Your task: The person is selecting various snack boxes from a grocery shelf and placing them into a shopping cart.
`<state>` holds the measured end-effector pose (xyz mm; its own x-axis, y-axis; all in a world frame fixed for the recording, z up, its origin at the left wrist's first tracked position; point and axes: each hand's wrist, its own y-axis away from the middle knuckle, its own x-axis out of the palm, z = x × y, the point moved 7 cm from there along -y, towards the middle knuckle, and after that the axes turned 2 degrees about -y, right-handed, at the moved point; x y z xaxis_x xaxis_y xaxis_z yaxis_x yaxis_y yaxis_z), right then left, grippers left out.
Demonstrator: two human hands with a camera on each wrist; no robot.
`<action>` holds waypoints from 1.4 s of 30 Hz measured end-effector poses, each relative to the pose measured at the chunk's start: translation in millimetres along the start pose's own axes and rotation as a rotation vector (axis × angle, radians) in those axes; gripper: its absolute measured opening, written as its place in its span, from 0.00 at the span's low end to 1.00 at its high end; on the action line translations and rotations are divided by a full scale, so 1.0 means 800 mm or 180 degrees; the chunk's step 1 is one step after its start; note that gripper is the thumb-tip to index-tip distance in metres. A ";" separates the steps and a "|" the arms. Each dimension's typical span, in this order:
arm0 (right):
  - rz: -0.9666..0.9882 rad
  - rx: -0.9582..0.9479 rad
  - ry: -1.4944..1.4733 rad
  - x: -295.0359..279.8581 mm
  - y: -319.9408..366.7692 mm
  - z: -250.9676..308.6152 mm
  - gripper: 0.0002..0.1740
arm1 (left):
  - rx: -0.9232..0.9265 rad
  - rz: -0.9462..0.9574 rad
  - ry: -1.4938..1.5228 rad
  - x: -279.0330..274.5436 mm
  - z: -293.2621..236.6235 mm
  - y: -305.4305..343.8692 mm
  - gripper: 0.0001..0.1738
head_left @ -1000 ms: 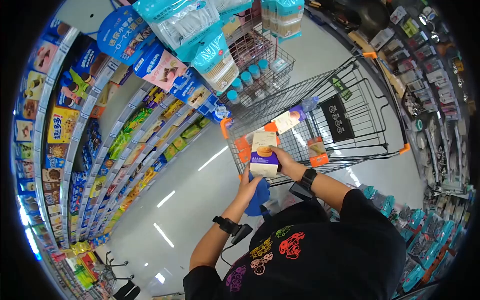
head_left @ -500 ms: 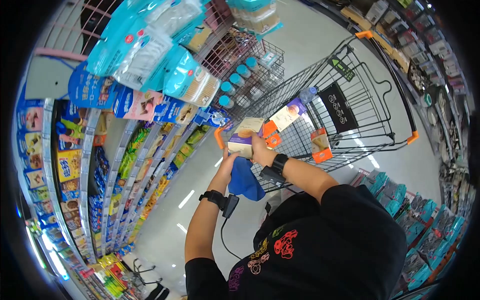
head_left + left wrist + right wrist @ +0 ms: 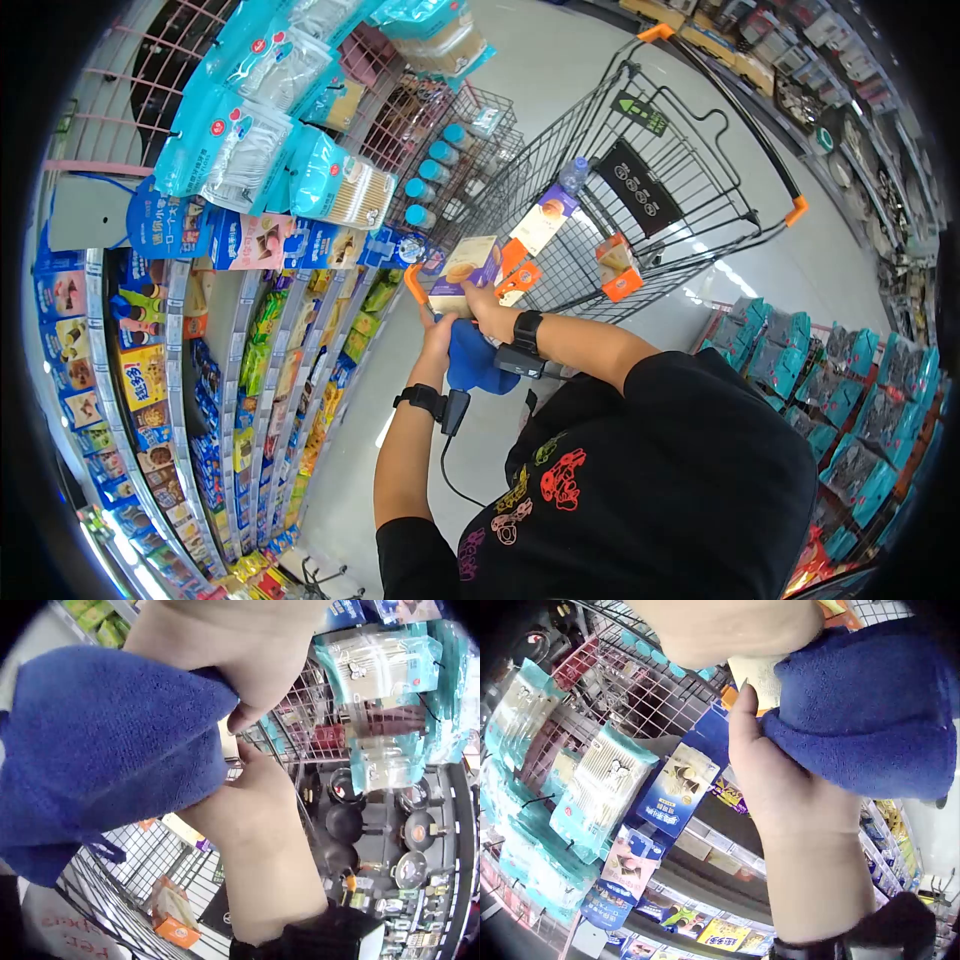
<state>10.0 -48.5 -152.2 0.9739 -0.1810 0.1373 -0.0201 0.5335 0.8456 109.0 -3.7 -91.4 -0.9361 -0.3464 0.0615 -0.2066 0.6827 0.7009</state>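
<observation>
A purple-and-cream box with a round cookie picture (image 3: pixel 468 262) is held over the front end of the shopping cart. My right hand (image 3: pixel 484 305) grips its near right side. On its near left side, my left hand (image 3: pixel 436 335) holds the lower corner, along with a blue cloth (image 3: pixel 478 358) that hangs below. In the left wrist view the cloth (image 3: pixel 112 735) covers much of the grip. From the right wrist, the left thumb shows beside a cream part of the box (image 3: pixel 757 679); most of the left fingers are hidden behind cloth.
The cart (image 3: pixel 680 130) holds another purple-and-cream box (image 3: pixel 545 218), a bottle (image 3: pixel 574 174) and orange boxes, one at the right side (image 3: pixel 618 265). Hanging teal-and-white packs (image 3: pixel 340 185) and a wire rack stand close on the left, above snack shelves (image 3: pixel 255 400). More packs (image 3: pixel 850 400) hang at right.
In the head view, both hands, the box and the cloth have shifted left. The box has tilted, and the surroundings have swung as the camera turned. Both hands keep their hold.
</observation>
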 end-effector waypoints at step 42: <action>-0.1310 -0.0310 0.3591 -0.341 -0.012 0.164 0.30 | -0.0229 0.0733 -0.1921 0.195 0.152 -0.063 0.28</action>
<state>-285.2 -112.2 -130.1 0.5537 0.4462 -0.7031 0.3084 0.6744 0.6708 -61.0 -13.7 -203.5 -0.9539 0.2405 -0.1795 0.0185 0.6441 0.7647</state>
